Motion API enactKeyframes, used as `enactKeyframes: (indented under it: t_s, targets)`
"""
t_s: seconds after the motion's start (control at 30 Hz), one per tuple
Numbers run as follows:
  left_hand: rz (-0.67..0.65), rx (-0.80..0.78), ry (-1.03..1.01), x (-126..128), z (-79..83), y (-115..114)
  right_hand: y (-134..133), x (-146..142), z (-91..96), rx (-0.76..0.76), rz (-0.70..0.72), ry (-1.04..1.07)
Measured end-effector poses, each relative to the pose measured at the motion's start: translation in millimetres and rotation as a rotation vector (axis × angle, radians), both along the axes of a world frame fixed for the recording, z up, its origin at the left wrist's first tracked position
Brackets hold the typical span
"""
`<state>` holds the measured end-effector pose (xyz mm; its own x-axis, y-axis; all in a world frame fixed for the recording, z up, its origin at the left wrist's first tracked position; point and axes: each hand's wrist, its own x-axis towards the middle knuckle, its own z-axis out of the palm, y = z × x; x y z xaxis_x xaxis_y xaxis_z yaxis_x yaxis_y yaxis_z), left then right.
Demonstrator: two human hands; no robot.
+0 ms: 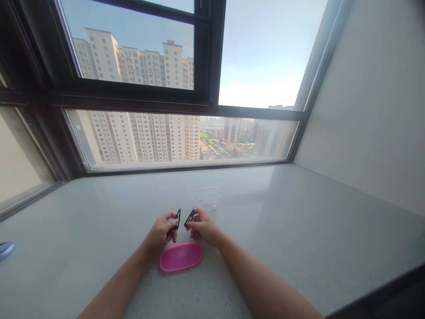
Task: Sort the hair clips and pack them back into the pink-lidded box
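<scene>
My left hand [165, 229] pinches a black snap hair clip [178, 218] between thumb and fingers, its narrow end pointing up. In my right hand [203, 226] is another black snap hair clip [189, 218], tilted toward the upper right. The two clips are close together but apart, above the sill. Just below both hands lies a pink oval tray [181, 258] with nothing visible in it. Beyond my right hand rests a clear plastic bag [209, 199] with a pink strip along its top and small items too small to name.
The pale sill [282, 230] spreads out under my hands to the dark window frame [186, 169]. A white wall [368, 110] bounds it on the right. At the far left edge is part of a rounded blue object [6, 250].
</scene>
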<state>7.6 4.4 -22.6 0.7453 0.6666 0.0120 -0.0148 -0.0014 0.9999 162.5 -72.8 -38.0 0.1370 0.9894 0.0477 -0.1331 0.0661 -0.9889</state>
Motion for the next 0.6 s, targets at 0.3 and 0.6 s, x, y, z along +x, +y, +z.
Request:
enactKeyframes:
  t_s: [0.3,0.6]
  targets:
    - [-0.082,0.014,-0.018,7.2,-6.9,-0.4,2.6,0.5,-3.7,0.004,0.113,-0.026]
    - [-0.102,0.003,-0.043,10.7,-18.5,7.2,7.0,-0.8,-6.6,0.031,0.080,-0.008]
